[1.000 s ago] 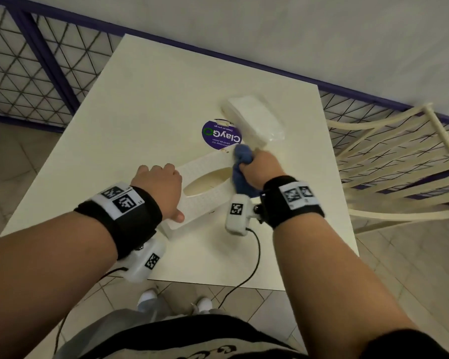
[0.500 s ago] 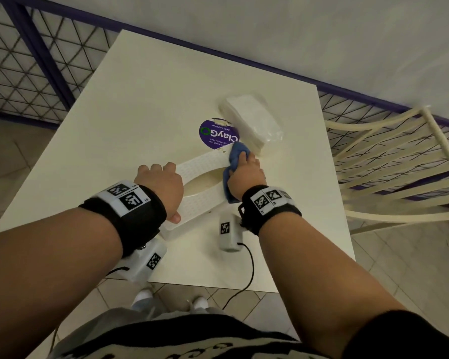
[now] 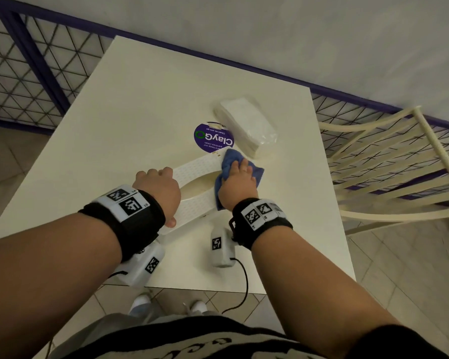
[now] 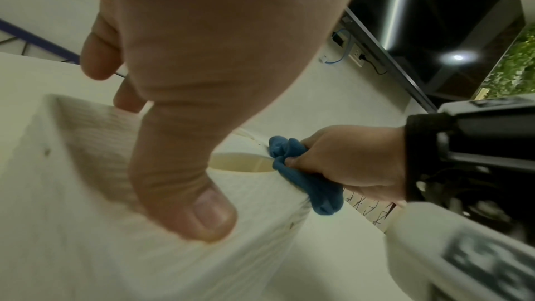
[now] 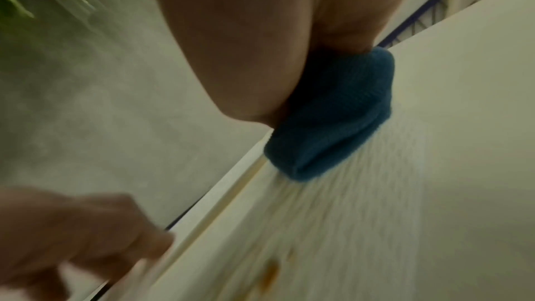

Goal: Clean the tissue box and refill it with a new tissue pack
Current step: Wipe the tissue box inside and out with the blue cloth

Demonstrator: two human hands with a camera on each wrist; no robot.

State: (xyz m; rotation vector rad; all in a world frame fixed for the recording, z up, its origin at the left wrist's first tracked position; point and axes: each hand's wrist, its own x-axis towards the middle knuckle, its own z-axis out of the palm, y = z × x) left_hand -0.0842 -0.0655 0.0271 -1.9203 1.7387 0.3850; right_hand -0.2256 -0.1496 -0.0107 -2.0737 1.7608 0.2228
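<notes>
1. the tissue box (image 3: 196, 168) is seen lying on the white table (image 3: 130, 120), near its front edge, with the oval opening facing up.
2. the near end of the box is gripped by the left hand (image 3: 159, 189): the thumb (image 4: 185, 196) is pressed down over the near long edge, and the other fingers are curled over the far edge, as shown in the left wrist view.
3. a crumpled blue cloth (image 3: 235, 168) is clenched in the right hand (image 3: 237, 185); in the left wrist view the fingers are seen curled round the bunched fabric.
4. the cloth is pressed against the far end of the box top, just beside the opening; in the right wrist view the cloth (image 5: 333, 118) is seen touching the textured top surface of the box.
5. small brownish marks (image 5: 270, 276) are visible on the box top in the right wrist view, though that picture is blurred.
6. the new tissue pack (image 3: 245, 126), wrapped in clear plastic, is set on the table beyond the box, apart from both hands.
7. a round purple sticker (image 3: 213, 137) is fixed to the table between the pack and the box.
8. a cream chair (image 3: 389, 172) is placed just beside the right side of the table.
</notes>
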